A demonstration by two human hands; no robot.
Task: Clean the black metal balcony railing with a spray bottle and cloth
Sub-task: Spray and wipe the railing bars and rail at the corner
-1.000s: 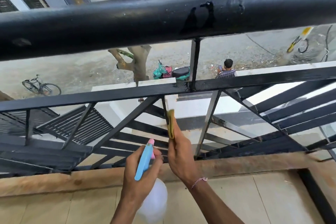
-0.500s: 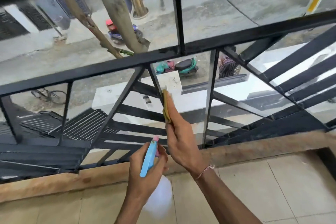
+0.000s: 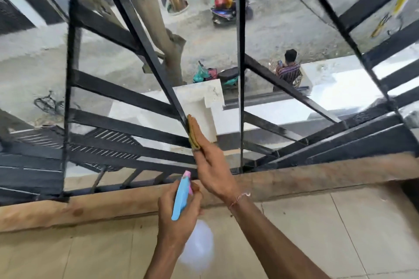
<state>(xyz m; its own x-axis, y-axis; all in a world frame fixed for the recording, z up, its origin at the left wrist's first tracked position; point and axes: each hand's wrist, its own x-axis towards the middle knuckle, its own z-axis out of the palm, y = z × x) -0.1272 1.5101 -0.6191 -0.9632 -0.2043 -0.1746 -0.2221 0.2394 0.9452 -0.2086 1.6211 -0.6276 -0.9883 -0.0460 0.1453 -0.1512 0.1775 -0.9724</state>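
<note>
Risk points during wiping of black metal balcony railing (image 3: 240, 56), head view.

Right hand (image 3: 214, 172): fingers (image 3: 207, 142) straight and close together, pressing folded mustard-brown cloth (image 3: 193, 132) flat against lower end of slanted black flat bar (image 3: 149, 52). Cloth sandwiched between fingertips and bar; no curl of fingers round it visible, thumb position not discernible. Thin thread bracelet (image 3: 239, 197) at wrist.

Left hand (image 3: 178, 215): fingers wrapped round neck of translucent white spray bottle (image 3: 197, 247) with light-blue trigger head (image 3: 180, 197) and pink nozzle tip (image 3: 187, 174). Nozzle just below right palm, near back of right hand, aimed toward railing foot.

Below both hands: brown stone sill (image 3: 317, 176), then beige floor tiles (image 3: 340, 233). Beyond fingertips, through railing gaps: street, seated person in striped shirt (image 3: 288, 72), parked scooters, white wall top.

Likely failures, judged from this pose:
- Cloth held by pressure alone; any slip off narrow bar edge or easing of pressure likely to let it drop through gap to street.
- Bar narrower than cloth; flat press likely to clean one face only, leaving edges and rear untouched.
- Trigger squeeze from present position likely to wet right hand, not metal.
- Junction with crossbars just beneath fingertips; continued downward stroke liable to snag cloth or knock knuckles.
</note>
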